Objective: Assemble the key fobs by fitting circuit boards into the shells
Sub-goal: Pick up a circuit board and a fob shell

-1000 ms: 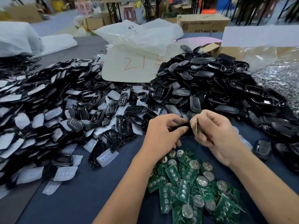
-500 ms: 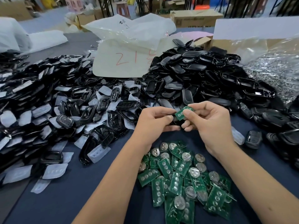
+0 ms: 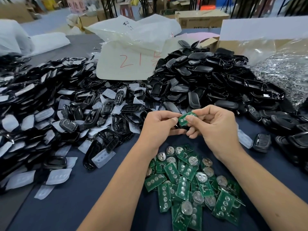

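My right hand (image 3: 215, 125) pinches a small green circuit board (image 3: 185, 118) between thumb and fingers above the blue table. My left hand (image 3: 158, 124) grips a black key fob shell (image 3: 179, 127), mostly hidden under its fingers, right beneath the board. The board lies tilted against the shell, its round contacts facing up. A loose pile of green circuit boards (image 3: 188, 180) with silver coin cells lies just below both hands.
A heap of black shell frames and translucent button pads (image 3: 50, 114) fills the left. A mound of black shell backs (image 3: 208, 80) rises behind the hands. A bag of shiny metal parts (image 3: 283, 75) and cardboard boxes (image 3: 200, 19) stand at the back right. A single fob (image 3: 261, 142) lies at right.
The right hand turned the green board from edge-on to flat and brought it onto the shell held by the left hand. Both hands stayed together above the board pile.
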`<state>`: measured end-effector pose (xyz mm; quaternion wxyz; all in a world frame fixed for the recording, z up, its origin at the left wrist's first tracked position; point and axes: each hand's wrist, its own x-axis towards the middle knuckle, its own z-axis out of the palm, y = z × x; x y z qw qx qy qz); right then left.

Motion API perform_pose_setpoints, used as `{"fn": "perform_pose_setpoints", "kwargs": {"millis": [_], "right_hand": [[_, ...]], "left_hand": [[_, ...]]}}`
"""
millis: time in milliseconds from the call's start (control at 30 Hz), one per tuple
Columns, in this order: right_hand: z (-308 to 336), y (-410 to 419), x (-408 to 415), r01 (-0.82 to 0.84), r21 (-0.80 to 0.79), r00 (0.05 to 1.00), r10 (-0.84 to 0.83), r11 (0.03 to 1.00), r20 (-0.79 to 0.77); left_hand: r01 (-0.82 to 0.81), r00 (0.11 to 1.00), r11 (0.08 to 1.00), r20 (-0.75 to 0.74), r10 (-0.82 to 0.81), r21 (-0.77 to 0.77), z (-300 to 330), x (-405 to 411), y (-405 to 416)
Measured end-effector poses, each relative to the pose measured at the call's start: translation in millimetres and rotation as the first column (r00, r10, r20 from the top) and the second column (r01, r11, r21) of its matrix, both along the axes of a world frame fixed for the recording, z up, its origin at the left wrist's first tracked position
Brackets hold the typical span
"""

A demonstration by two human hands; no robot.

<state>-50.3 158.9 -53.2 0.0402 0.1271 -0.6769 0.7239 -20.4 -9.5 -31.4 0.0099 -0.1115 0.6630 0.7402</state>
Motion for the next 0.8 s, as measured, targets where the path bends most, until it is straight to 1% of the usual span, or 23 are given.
{"fn": "perform_pose_setpoints", "kwargs": {"millis": [100,267,467,600,800], "right_hand": [[-1.5,0.6,-1.2,0.004,0.022,1.000,-0.004,1.000,0.003],[-3.4,0.6,-2.6,0.079,0.151,0.997,-0.076,0.985,-0.025],[-0.9,0.6,-2.2,0.113,0.203,0.993,-0.107,0.973,-0.040],[0.3,-1.9,-1.0,0.158,0.241,0.987,-0.149,0.958,-0.056],[4.2,-1.2,0.3,0.131,0.282,0.991,-0.118,0.951,-0.061]], "left_hand": [[-0.008,1.000,1.000,0.003,0.008,-0.002,-0.4,0.6,2.4],[-0.044,0.999,0.999,-0.005,0.044,0.012,-5.4,-0.6,4.8],[-0.026,1.000,0.999,-0.012,0.026,0.025,-6.2,-1.0,2.5],[-0.032,0.998,0.999,-0.044,0.034,0.035,-4.5,-1.0,5.0],[-0.059,0.997,0.998,-0.057,0.059,0.004,-4.2,-0.5,4.5]]}}
